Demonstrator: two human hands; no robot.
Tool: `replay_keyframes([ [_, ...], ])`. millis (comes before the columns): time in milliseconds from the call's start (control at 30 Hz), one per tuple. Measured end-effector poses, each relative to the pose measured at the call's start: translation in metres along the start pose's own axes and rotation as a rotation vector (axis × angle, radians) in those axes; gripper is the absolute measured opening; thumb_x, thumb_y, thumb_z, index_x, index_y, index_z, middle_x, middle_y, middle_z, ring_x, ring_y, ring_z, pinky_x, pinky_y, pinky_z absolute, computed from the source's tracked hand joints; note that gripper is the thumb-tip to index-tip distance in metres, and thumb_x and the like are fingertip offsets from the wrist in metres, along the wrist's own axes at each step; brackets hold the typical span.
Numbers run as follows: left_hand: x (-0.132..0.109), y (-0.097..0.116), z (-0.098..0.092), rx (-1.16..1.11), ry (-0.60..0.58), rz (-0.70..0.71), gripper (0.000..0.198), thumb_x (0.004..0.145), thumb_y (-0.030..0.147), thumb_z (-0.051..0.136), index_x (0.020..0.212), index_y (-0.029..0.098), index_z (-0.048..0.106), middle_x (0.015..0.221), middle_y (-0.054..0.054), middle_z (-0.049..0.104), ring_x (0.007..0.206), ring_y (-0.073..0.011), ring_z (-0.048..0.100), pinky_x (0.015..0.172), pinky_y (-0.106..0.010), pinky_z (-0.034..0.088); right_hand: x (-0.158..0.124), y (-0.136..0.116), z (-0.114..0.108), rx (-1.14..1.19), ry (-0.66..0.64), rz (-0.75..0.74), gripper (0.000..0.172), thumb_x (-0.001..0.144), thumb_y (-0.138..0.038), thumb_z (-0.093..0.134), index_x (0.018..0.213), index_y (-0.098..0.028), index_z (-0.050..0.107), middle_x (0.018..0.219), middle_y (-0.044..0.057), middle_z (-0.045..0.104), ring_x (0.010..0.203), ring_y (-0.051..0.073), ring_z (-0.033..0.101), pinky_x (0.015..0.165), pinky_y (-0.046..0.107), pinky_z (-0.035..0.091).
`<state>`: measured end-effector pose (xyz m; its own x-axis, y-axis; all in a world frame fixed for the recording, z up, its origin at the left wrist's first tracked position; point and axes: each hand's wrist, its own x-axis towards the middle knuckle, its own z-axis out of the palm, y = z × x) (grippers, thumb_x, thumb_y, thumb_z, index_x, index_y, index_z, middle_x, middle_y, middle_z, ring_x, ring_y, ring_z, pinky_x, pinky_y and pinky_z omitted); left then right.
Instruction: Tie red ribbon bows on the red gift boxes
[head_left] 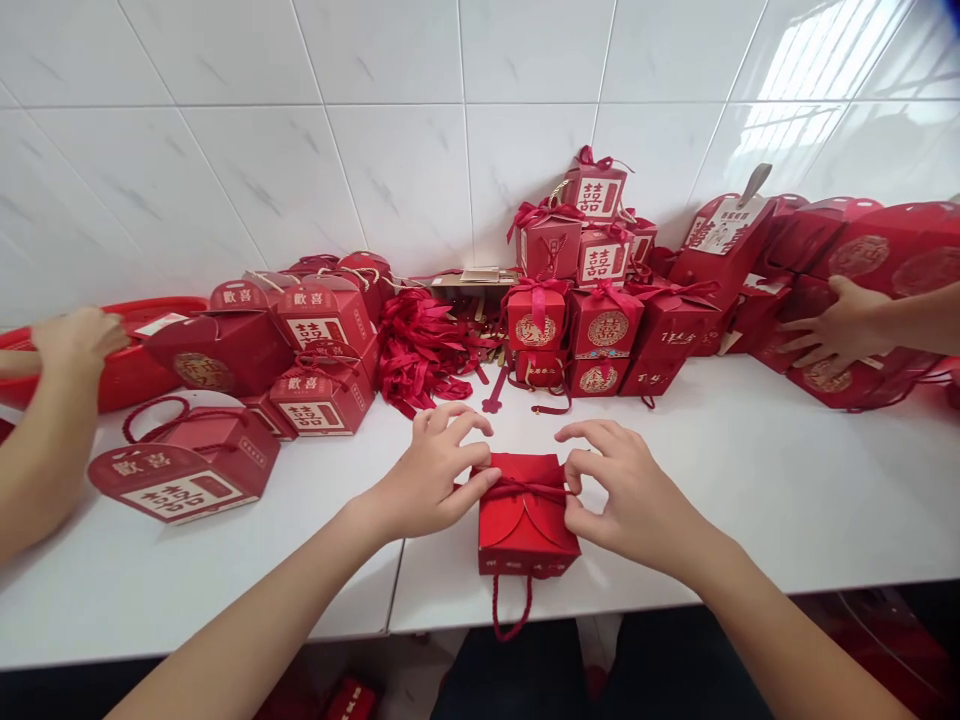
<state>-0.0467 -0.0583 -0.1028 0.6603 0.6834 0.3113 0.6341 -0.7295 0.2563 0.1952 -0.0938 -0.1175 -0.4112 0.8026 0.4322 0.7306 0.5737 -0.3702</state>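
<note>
A small red gift box (525,528) sits near the front edge of the white table (787,480), its flaps folded shut and a cord handle hanging over the edge. A dark red ribbon (534,489) crosses its top. My left hand (439,470) pinches the ribbon's left end against the box. My right hand (626,485) pinches the right end. Both hands rest on the box's top corners.
A heap of loose red ribbons (420,345) lies behind the box. Finished tied boxes (592,300) are stacked at the wall. Larger red handled boxes (315,350) stand at left. Other people's hands work at the far left (75,340) and far right (840,325).
</note>
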Motion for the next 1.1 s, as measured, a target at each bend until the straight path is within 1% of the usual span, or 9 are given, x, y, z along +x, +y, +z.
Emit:
replay_keyframes([
  [67,-0.003,0.0,-0.001,-0.076,-0.009,-0.03,0.021,0.089,0.029,0.05,0.071,0.019,0.056,0.114,-0.007,0.058,0.117,-0.029,0.038,0.097,-0.05,0.029,0.0,-0.001,0.001,-0.023,0.015,-0.002,0.013,0.067,-0.009,0.057,0.067,-0.02,0.049,0.111,0.008,0.059,0.112,0.028,0.051,0.091,0.047,0.037],
  [167,-0.005,0.002,-0.001,-0.364,-0.066,-0.071,0.025,0.089,0.03,0.05,0.067,0.019,0.054,0.118,-0.005,0.057,0.115,-0.024,0.042,0.1,-0.044,0.034,0.001,-0.002,0.003,-0.054,0.065,0.013,0.007,0.072,-0.013,0.057,0.071,-0.02,0.054,0.112,0.01,0.059,0.109,0.029,0.052,0.092,0.05,0.037],
  [233,-0.005,0.003,0.0,-0.515,-0.093,-0.086,0.025,0.09,0.031,0.051,0.068,0.019,0.055,0.121,-0.004,0.057,0.117,-0.0225,0.043,0.103,-0.042,0.033,0.001,-0.004,0.005,-0.024,0.103,0.055,0.006,0.076,-0.015,0.054,0.074,-0.021,0.055,0.111,0.01,0.058,0.108,0.029,0.052,0.092,0.052,0.037],
  [333,-0.004,0.003,0.004,-0.571,-0.074,-0.116,0.027,0.089,0.032,0.052,0.065,0.019,0.053,0.119,-0.005,0.058,0.117,-0.0228,0.044,0.104,-0.044,0.032,0.0,-0.005,0.008,0.1,0.135,0.142,0.009,0.079,-0.015,0.05,0.073,-0.022,0.05,0.105,0.01,0.057,0.106,0.027,0.053,0.089,0.049,0.042],
  [400,-0.005,0.003,0.006,-0.546,-0.038,-0.14,0.03,0.089,0.032,0.052,0.062,0.019,0.049,0.115,-0.005,0.059,0.114,-0.0225,0.045,0.102,-0.044,0.033,-0.001,-0.005,0.008,0.157,0.102,0.144,0.011,0.079,-0.014,0.05,0.072,-0.022,0.048,0.104,0.01,0.055,0.103,0.026,0.053,0.087,0.046,0.046],
  [533,-0.009,-0.001,0.01,-0.432,0.025,-0.182,0.032,0.09,0.032,0.049,0.061,0.018,0.047,0.107,-0.003,0.059,0.109,-0.0221,0.045,0.1,-0.044,0.033,-0.005,-0.001,0.007,0.129,0.048,0.053,0.012,0.076,-0.011,0.053,0.071,-0.021,0.048,0.106,0.01,0.052,0.104,0.026,0.05,0.085,0.043,0.046],
  [800,-0.014,-0.004,0.008,-0.193,0.056,-0.184,0.032,0.09,0.032,0.048,0.061,0.018,0.052,0.106,-0.004,0.058,0.108,-0.0253,0.042,0.095,-0.047,0.03,-0.009,0.003,0.008,0.059,0.069,-0.033,0.021,0.071,-0.004,0.055,0.068,-0.02,0.042,0.108,0.009,0.052,0.107,0.027,0.047,0.084,0.044,0.045],
  [1000,-0.019,-0.004,0.006,0.018,0.071,-0.168,0.032,0.09,0.033,0.048,0.064,0.019,0.058,0.104,-0.006,0.059,0.107,-0.0287,0.041,0.087,-0.05,0.027,-0.011,0.0,0.004,0.055,0.019,-0.02,0.021,0.073,-0.004,0.054,0.069,-0.021,0.042,0.106,0.008,0.053,0.107,0.027,0.047,0.082,0.045,0.047],
  [1100,-0.02,-0.003,0.006,0.065,0.074,-0.166,0.033,0.09,0.033,0.047,0.063,0.019,0.059,0.104,-0.006,0.059,0.106,-0.0289,0.041,0.085,-0.05,0.028,-0.011,-0.002,0.001,0.008,0.019,-0.037,0.021,0.073,-0.002,0.052,0.069,-0.021,0.044,0.104,0.009,0.053,0.105,0.028,0.049,0.081,0.045,0.048],
])
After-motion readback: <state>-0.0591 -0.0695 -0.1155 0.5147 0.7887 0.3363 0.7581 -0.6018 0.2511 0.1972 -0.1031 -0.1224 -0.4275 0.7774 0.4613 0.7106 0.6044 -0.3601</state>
